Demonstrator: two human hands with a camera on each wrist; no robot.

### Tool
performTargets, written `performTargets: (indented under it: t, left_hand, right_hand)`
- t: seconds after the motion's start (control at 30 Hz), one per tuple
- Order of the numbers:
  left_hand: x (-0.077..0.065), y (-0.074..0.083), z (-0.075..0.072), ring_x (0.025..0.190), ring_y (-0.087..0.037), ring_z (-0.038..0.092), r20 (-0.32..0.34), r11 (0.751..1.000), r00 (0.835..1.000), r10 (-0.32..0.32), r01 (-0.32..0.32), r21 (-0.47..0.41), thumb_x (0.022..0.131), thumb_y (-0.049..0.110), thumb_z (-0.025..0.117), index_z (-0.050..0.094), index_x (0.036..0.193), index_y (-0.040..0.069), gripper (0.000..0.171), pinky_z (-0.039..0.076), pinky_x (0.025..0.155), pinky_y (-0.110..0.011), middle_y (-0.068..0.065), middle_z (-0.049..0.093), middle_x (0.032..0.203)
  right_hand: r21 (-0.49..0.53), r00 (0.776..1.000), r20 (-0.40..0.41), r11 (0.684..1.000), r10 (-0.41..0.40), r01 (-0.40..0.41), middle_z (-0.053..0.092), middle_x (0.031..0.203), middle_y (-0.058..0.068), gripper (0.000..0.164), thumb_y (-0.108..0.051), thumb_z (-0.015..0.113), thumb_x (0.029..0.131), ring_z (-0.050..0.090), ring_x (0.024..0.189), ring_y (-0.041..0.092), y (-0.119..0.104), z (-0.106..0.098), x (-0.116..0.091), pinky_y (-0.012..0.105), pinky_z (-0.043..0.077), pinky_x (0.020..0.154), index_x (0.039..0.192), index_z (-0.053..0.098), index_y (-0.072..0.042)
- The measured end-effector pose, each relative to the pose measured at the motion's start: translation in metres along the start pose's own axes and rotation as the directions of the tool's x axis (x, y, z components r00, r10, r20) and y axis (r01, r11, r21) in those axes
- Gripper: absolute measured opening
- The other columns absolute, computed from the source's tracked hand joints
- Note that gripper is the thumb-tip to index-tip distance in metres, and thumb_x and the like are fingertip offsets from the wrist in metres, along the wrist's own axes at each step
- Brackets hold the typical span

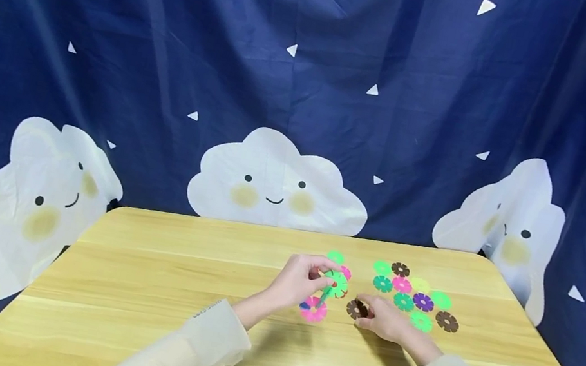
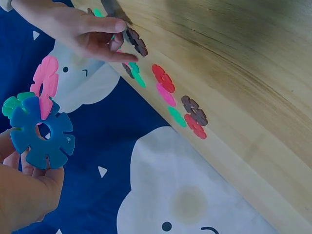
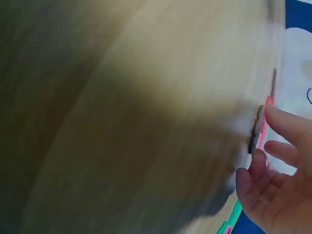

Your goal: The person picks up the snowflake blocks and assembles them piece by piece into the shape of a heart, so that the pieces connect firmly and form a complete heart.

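Observation:
My left hand (image 1: 302,281) pinches a cluster of joined, slotted flower-shaped plastic discs. In the left wrist view the cluster shows a blue disc (image 2: 59,141), a pink disc (image 2: 46,73) standing in one of its slots, and a green disc (image 2: 10,106) behind. To the right, my right hand (image 1: 386,319) holds a brown disc (image 1: 354,310) low over the table, thumb and fingertips at its edges. That brown disc (image 3: 255,130) appears nearly edge-on between thumb and finger in the right wrist view.
Several loose discs lie on the wooden table (image 1: 162,291) beyond the right hand, among them a purple disc (image 1: 423,302) and a brown one (image 1: 447,321). Red discs (image 2: 163,78) lie with others near the far edge. A blue cloud-patterned curtain (image 1: 286,90) hangs behind.

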State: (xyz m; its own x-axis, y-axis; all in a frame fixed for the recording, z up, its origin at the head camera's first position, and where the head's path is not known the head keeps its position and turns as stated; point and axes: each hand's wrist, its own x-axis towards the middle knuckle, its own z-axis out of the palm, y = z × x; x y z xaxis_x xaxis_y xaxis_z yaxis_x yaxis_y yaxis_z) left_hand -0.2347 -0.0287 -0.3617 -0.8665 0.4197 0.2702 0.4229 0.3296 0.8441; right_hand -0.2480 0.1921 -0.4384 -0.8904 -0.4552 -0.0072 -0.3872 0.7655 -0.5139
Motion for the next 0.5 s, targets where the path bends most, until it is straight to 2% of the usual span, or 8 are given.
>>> performTargets:
  t: [0.07,0.13,0.23,0.3,0.4,0.5]
  left_hand:
    - [-0.0002,0.0002,0.0002,0.040,-0.004,0.038,0.005,1.000,1.000,-0.002,0.002,0.003,0.082,-0.001,0.062,0.070,0.101,0.009,0.023,0.028,0.038,-0.015,-0.013,0.062,0.062]
    - [-0.0001,-0.0001,0.0004,0.040,-0.005,0.037,0.003,1.000,1.000,0.003,-0.003,0.004,0.082,-0.001,0.062,0.070,0.100,0.009,0.023,0.027,0.038,-0.015,-0.017,0.060,0.061]
    - [-0.0002,0.0010,0.0006,0.039,-0.005,0.035,0.003,1.000,1.000,0.007,-0.007,0.011,0.082,0.000,0.062,0.070,0.100,0.011,0.023,0.026,0.037,-0.016,-0.015,0.054,0.053]
    - [-0.0001,0.0016,0.0008,0.038,-0.005,0.034,0.001,1.000,1.000,0.007,-0.007,0.011,0.083,0.001,0.062,0.071,0.100,0.012,0.022,0.026,0.037,-0.016,-0.007,0.048,0.048]
    - [-0.0002,0.0028,0.0005,0.038,-0.005,0.032,-0.002,1.000,1.000,0.003,-0.003,0.014,0.083,0.001,0.063,0.071,0.100,0.012,0.022,0.025,0.037,-0.016,0.002,0.039,0.046]
    - [-0.0002,0.0030,0.0001,0.039,-0.005,0.032,-0.005,1.000,1.000,0.002,-0.002,0.008,0.083,0.000,0.062,0.071,0.100,0.012,0.023,0.025,0.037,-0.016,0.004,0.039,0.046]
  right_hand:
    - [-0.042,1.000,0.001,0.999,-0.009,0.009,0.061,0.085,0.012,0.041,-0.008,0.066,0.080,0.056,0.073,0.020,-0.0002,0.0028,0.0005,0.036,0.049,0.067,0.115,0.053,0.010]
    - [-0.059,1.000,-0.016,0.998,-0.013,0.012,0.060,0.093,0.013,0.029,-0.005,0.066,0.079,0.056,0.084,0.025,-0.0011,0.0052,0.0011,0.042,0.047,0.077,0.104,0.056,0.007]
    - [-0.027,0.999,-0.034,1.000,0.012,-0.013,0.054,0.086,0.011,0.015,0.000,0.066,0.077,0.051,0.082,0.026,-0.0030,0.0071,0.0021,0.042,0.045,0.075,0.088,0.056,0.002]
    - [-0.008,0.998,-0.046,0.999,0.031,-0.032,0.050,0.085,0.010,0.017,0.001,0.067,0.076,0.046,0.082,0.024,-0.0037,0.0074,0.0021,0.042,0.044,0.074,0.087,0.054,0.001]
    - [0.012,0.997,-0.052,0.998,0.061,-0.061,0.053,0.092,0.013,0.027,0.001,0.068,0.073,0.047,0.087,0.026,-0.0037,0.0068,0.0020,0.046,0.044,0.079,0.097,0.055,0.003]
    - [0.043,0.994,-0.038,0.994,0.098,-0.097,0.052,0.095,0.014,0.032,0.001,0.070,0.071,0.046,0.089,0.027,-0.0027,0.0054,0.0016,0.049,0.043,0.082,0.100,0.055,0.002]
